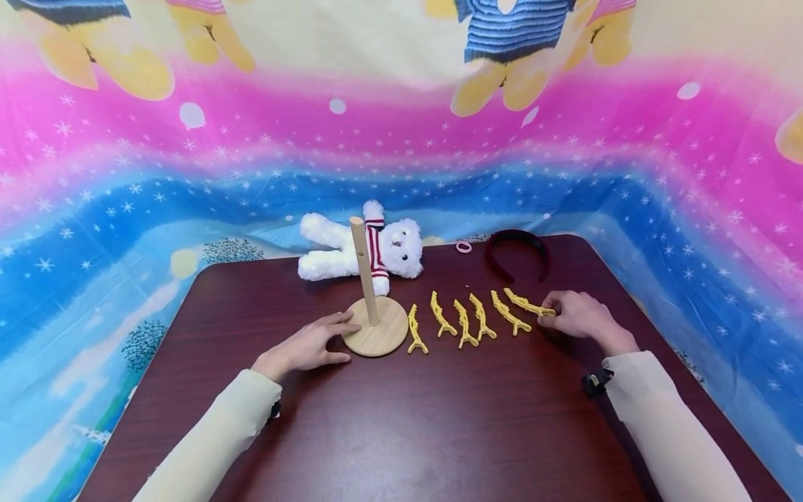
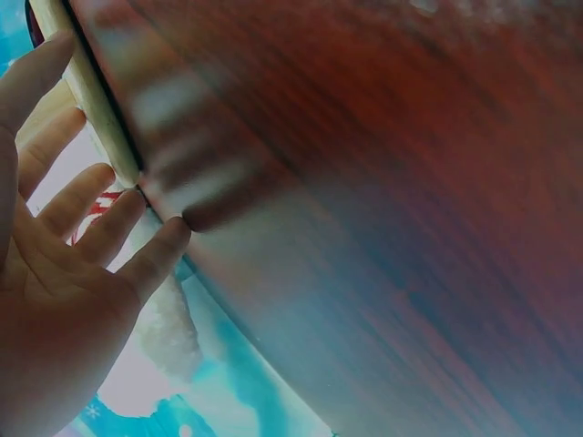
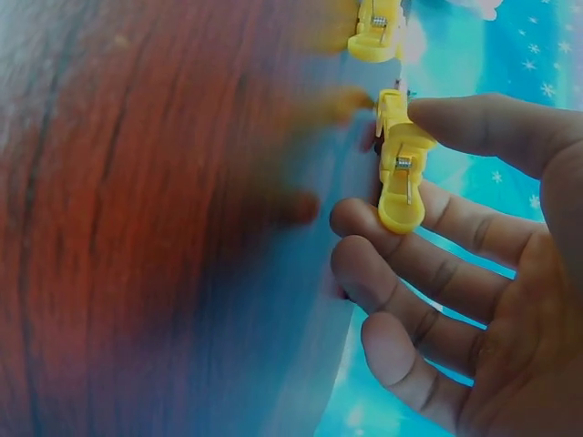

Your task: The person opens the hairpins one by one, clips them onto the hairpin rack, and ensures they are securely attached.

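Note:
My left hand (image 1: pixel 311 343) lies at the left edge of a round wooden base (image 1: pixel 384 340) with an upright wooden post (image 1: pixel 366 279). Its fingers (image 2: pixel 123 214) are spread and fairly straight, touching the base's rim. At the right end of a row of yellow hair clips, my right hand (image 1: pixel 578 314) pinches the tail of the last yellow hair clip (image 1: pixel 523 302). In the right wrist view the thumb is on one side of this spring clip (image 3: pixel 402 168) and fingers are behind it; the other fingers curl loosely.
Several more yellow clips (image 1: pixel 482 317) lie between the base and my right hand. Behind the post a white teddy bear (image 1: pixel 401 249) in a striped top lies on its back. A pink hair tie (image 1: pixel 463 247) and a dark red headband (image 1: pixel 516 237) sit near the table's (image 1: pixel 401 432) back edge.

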`<state>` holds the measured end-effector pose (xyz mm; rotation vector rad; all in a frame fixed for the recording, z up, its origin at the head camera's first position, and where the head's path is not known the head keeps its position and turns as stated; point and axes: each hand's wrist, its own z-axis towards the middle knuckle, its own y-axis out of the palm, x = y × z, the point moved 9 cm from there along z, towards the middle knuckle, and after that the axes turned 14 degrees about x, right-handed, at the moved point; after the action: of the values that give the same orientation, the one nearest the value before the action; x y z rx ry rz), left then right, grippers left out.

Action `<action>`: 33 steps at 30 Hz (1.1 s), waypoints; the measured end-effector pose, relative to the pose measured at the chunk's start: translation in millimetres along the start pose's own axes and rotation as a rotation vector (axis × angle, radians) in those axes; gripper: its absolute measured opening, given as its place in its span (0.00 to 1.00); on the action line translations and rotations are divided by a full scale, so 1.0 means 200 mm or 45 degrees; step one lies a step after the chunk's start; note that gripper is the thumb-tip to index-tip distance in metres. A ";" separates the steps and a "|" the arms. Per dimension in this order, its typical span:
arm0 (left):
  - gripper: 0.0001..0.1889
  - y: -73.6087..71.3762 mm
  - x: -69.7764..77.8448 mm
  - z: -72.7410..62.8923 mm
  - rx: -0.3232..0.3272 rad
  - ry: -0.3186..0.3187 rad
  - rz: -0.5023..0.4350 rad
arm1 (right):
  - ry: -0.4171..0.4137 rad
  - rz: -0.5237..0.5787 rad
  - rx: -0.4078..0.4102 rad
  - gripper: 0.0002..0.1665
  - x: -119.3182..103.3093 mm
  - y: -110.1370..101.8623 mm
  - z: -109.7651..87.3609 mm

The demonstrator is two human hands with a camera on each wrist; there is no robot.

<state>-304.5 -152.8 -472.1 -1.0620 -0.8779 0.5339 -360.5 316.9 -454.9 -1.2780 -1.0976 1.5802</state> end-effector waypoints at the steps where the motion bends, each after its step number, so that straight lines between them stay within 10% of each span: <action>1: 0.32 0.00 0.00 0.00 -0.003 0.001 -0.001 | -0.002 0.000 0.013 0.19 0.00 -0.01 0.00; 33: 0.35 0.01 0.02 0.00 -0.052 -0.016 -0.007 | -0.065 0.075 0.290 0.14 -0.25 -0.17 -0.01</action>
<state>-302.5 -149.7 -473.0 -1.0940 -0.9054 0.5203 -349.1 280.5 -408.5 -1.1318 -0.8880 1.7361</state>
